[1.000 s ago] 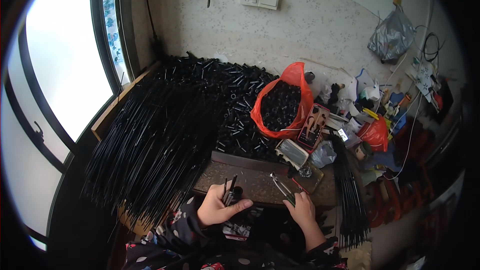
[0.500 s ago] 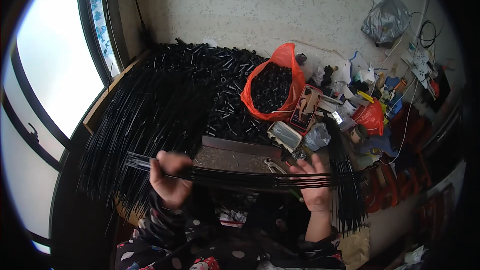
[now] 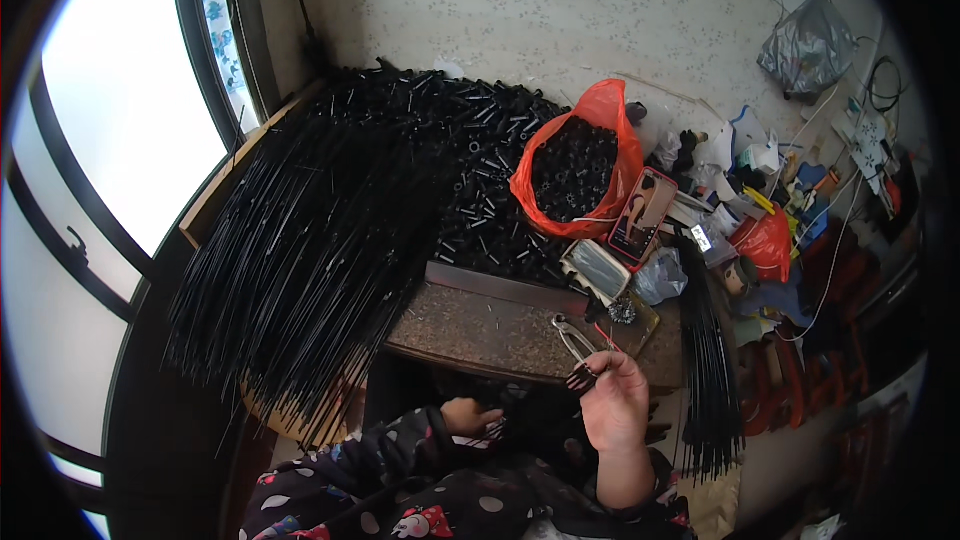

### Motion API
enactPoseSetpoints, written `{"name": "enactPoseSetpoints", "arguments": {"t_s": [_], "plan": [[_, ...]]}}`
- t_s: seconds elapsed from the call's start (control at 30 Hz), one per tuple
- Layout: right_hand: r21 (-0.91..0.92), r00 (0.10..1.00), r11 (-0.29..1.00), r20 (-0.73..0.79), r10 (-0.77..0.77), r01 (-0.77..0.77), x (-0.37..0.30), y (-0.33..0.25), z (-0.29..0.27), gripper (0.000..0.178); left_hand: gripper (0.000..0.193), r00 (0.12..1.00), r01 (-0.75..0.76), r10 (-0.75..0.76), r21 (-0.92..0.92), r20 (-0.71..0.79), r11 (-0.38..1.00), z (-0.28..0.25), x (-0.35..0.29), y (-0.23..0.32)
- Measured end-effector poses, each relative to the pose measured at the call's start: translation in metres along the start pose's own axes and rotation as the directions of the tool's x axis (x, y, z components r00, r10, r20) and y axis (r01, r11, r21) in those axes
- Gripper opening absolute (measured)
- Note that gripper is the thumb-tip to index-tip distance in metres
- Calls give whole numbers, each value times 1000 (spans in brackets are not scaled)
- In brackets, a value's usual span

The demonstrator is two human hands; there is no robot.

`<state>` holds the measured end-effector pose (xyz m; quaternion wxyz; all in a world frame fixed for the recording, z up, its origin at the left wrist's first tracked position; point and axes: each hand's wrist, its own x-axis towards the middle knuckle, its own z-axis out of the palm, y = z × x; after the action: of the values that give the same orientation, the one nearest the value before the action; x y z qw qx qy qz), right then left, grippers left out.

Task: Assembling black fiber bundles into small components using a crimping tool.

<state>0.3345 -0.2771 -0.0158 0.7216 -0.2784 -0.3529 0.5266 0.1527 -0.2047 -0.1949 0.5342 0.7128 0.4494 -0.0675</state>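
My right hand (image 3: 614, 406) is raised at the table's front edge, its fingers pinched on a few thin black rods (image 3: 580, 378) whose ends stick out at the fingertips. Low over my lap, my left hand (image 3: 468, 418) is closed; thin pale streaks show by its fingers, but what it grips is lost in the dark. Just beyond the right fingertips lie pliers (image 3: 572, 336) on the speckled tabletop (image 3: 470, 325). A large heap of long black rods (image 3: 290, 250) covers the left side and overhangs the front edge. Another bunch of black rods (image 3: 706, 370) hangs over the edge at right.
Short black tubular parts (image 3: 480, 170) are piled along the back. A red plastic bag (image 3: 625, 155) full of black parts stands by a phone (image 3: 643, 216). A metal strip (image 3: 505, 290) borders the work area. Clutter and another red bag (image 3: 765, 243) fill the right side.
The rod bundle stretched across both hands is no longer held there. My left hand has dropped right into my lap; my right hand has gone from spread fingers to a pinch. The view has shifted.
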Motion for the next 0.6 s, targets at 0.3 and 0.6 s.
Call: {"name": "enactPoseSetpoints", "arguments": {"t_s": [0.3, 0.6], "plan": [[-294, 995, 950, 37, -97, 104, 18, 2, 23, 16, 30, 547, -715, 640, 96, -539, 692, -82, -125, 163], [-142, 999, 989, 14, 48, -45, 23, 10, 13, 12, 22, 440, -893, 630, -234, -640, 385, -82, -86, 158]]}}
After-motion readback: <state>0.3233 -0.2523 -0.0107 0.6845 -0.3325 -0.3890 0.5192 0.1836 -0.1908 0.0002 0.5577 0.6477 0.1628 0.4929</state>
